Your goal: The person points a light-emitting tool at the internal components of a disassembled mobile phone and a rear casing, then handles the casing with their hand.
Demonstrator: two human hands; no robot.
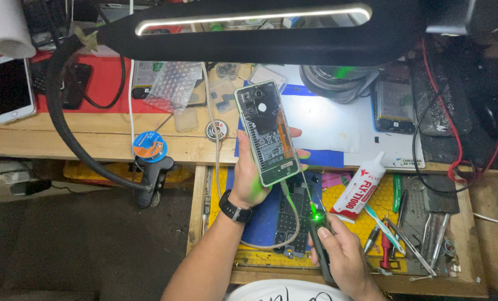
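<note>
Phone [267, 132], back off, gripped upright in your left hand [253, 177]; your right hand [342, 253] clasps green-lit tester [319, 237] over drawer [460, 278].

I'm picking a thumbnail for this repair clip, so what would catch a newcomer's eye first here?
First, the opened phone, back cover off, held up mid-frame in the left hand. Just below it, a bright green light glows on the dark handheld tool gripped by the right hand, with a cable running up to the phone. Across the top, a long black lamp head with a glowing strip spans the bench.
</note>
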